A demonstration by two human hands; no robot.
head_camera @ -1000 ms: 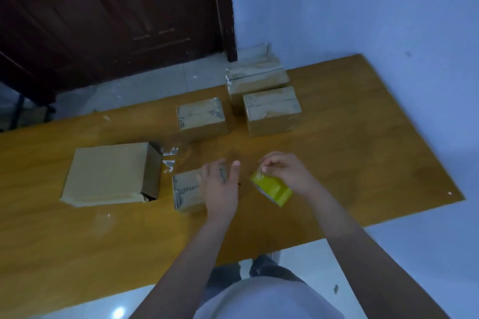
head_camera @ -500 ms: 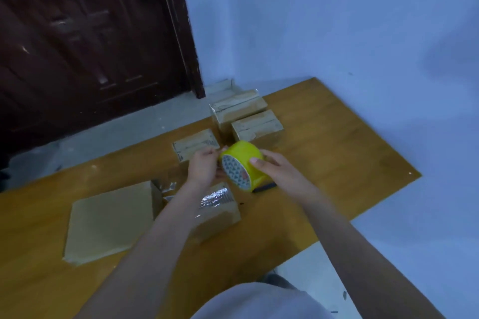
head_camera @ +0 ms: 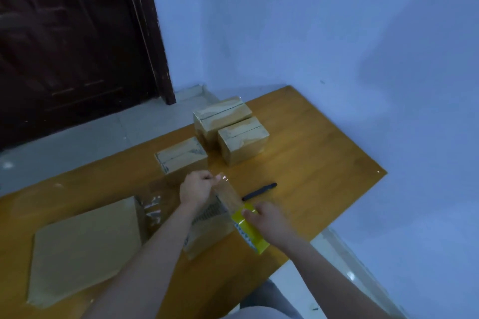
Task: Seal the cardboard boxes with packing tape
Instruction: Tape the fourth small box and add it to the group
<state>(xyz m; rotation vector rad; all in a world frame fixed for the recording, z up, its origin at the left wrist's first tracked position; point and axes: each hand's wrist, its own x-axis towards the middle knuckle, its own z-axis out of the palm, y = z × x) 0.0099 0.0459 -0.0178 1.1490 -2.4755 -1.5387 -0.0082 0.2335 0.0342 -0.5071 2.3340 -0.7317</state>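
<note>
My right hand point(head_camera: 269, 220) grips the yellow roll of packing tape point(head_camera: 250, 232) near the table's front edge. A clear strip of tape point(head_camera: 228, 195) stretches from the roll up to my left hand point(head_camera: 195, 188), which pinches its free end. Under the strip and my left forearm lies a small cardboard box point(head_camera: 207, 230), partly hidden. Three taped boxes sit farther back: a low one point(head_camera: 181, 156), one point(head_camera: 243, 138) to its right, and one point(head_camera: 220, 115) at the far edge.
A large flat cardboard box point(head_camera: 83, 248) lies at the left on the orange wooden table point(head_camera: 311, 163), with crumpled clear tape point(head_camera: 153, 206) beside it. A black pen-like tool point(head_camera: 259, 191) lies right of my hands. A dark door and a blue wall stand behind.
The hands have moved apart: the right hand carried the roll down toward the front edge while the left hand kept the tape end, drawing out a strip. The camera tilted up.
</note>
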